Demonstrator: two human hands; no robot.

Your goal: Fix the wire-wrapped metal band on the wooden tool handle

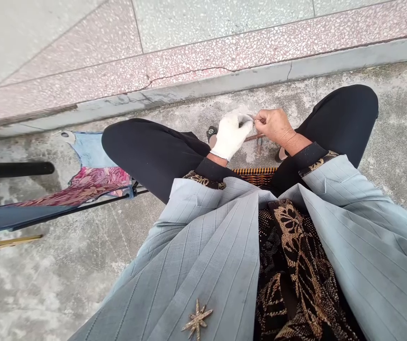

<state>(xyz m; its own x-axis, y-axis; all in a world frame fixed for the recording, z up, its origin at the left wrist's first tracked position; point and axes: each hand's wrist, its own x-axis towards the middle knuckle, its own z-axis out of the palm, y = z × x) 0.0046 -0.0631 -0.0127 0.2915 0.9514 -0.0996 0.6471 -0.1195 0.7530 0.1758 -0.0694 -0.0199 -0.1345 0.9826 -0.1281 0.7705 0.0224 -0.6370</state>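
While sitting near the step's edge (189, 91), pinching a thin piece (254, 118) in fingers of gloved left hand (230, 135) and bare right hand (274, 127); wearing a shoe (209, 134) with unreadable emblem (212, 130).

White-gloved left hand (229, 136) beside bare right hand (276, 127), both between black-trousered knees (347, 111), brown wicker weave (255, 177) behind them, blue-and-pink cloth sling (98, 182) at left, pink terrazzo edge (196, 66) ahead, grey concrete floor (93, 265) beneath

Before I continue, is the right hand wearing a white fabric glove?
No, the right hand is bare, while the left hand wears a white fabric glove.
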